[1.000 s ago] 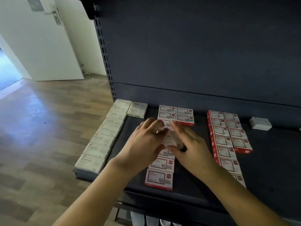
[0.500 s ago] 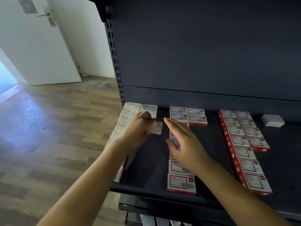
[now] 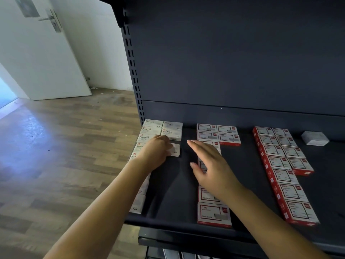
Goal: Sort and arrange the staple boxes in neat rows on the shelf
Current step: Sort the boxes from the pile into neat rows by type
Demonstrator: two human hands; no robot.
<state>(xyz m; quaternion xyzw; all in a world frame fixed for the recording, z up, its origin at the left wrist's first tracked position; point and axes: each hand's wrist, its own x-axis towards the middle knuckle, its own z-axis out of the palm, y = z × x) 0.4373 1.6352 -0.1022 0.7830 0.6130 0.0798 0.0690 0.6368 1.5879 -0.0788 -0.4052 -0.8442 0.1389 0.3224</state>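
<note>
My left hand (image 3: pixel 155 153) grips a white staple box (image 3: pixel 175 150) and holds it on the dark shelf (image 3: pixel 173 193), just in front of the second white row (image 3: pixel 172 130). Beside it the first row of white boxes (image 3: pixel 148 132) runs along the shelf's left edge, partly hidden by my arm. My right hand (image 3: pixel 209 165) hovers with fingers spread over the middle row of red-and-white boxes (image 3: pixel 213 214). Two longer rows of red-and-white boxes (image 3: pixel 283 176) lie to the right.
A single white box (image 3: pixel 315 138) lies apart at the back right of the shelf. The dark back panel (image 3: pixel 233 62) rises behind the rows. To the left are a slotted upright (image 3: pixel 133 71), a wooden floor (image 3: pixel 56 156) and a white door (image 3: pixel 46 53).
My left hand has carried the white box from the middle row to the left, down beside the white rows. My right hand has let go and opened.
</note>
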